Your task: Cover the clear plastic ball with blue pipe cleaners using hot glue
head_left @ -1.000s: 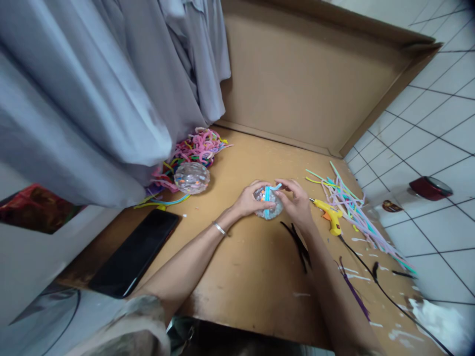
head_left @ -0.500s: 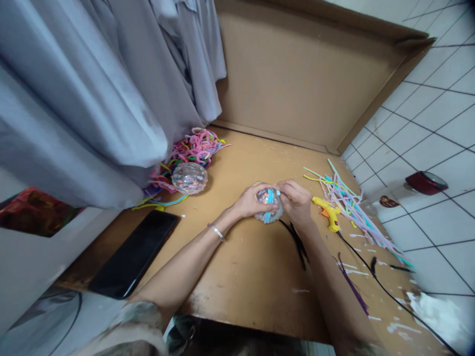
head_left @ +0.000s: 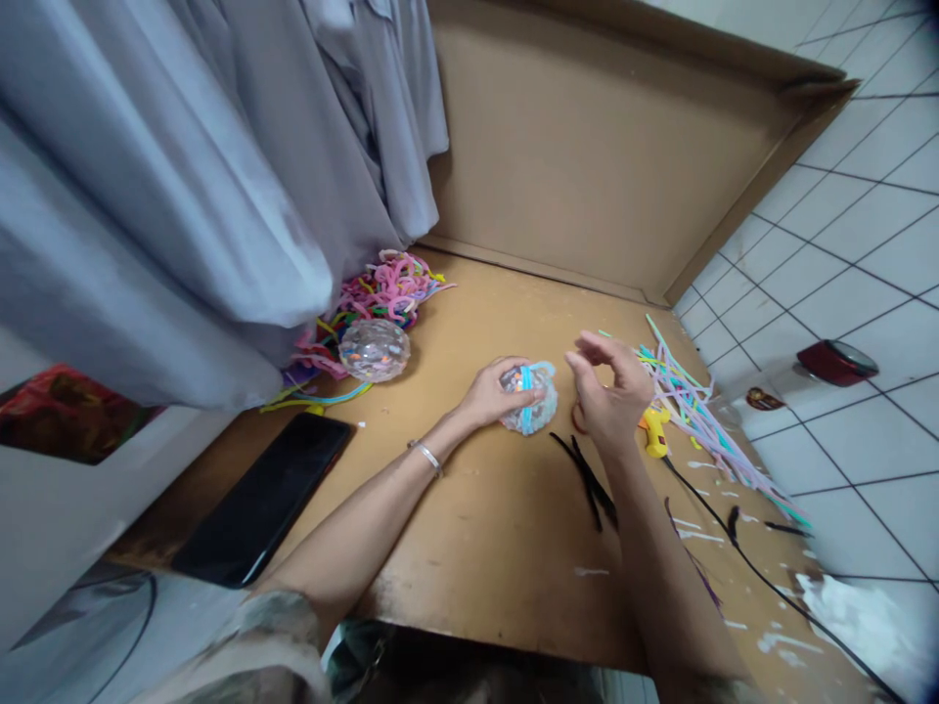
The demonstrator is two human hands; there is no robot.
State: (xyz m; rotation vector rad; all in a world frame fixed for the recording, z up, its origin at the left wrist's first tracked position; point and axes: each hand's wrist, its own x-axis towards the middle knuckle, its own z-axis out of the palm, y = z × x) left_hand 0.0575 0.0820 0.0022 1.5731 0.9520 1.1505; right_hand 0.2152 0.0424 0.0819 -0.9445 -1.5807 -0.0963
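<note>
My left hand (head_left: 493, 393) grips a clear faceted ball (head_left: 541, 415) low over the wooden table. A light-blue pipe cleaner (head_left: 526, 383) is wrapped around the ball as a band, and a small loop of it sticks out at the top right. To the right of the ball, apart from it, my right hand (head_left: 610, 391) is raised with thumb and fingers spread and nothing visible in it. Beside that hand lies a yellow glue gun (head_left: 655, 436), partly hidden behind it. Black pipe cleaner pieces (head_left: 587, 479) rest on the table below the ball.
Another clear faceted ball (head_left: 375, 351) stands by a heap of mostly pink pipe cleaners (head_left: 392, 288). A black phone (head_left: 265, 499) lies at left. Pastel pipe cleaners (head_left: 696, 420) and a red-lidded jar (head_left: 836, 362) are at right. A cardboard panel (head_left: 587, 147) stands behind; grey cloth (head_left: 242, 166) hangs left.
My right hand has let go of the band on the ball and moved right, its fingers opening. My left hand still holds the ball in nearly the same spot.
</note>
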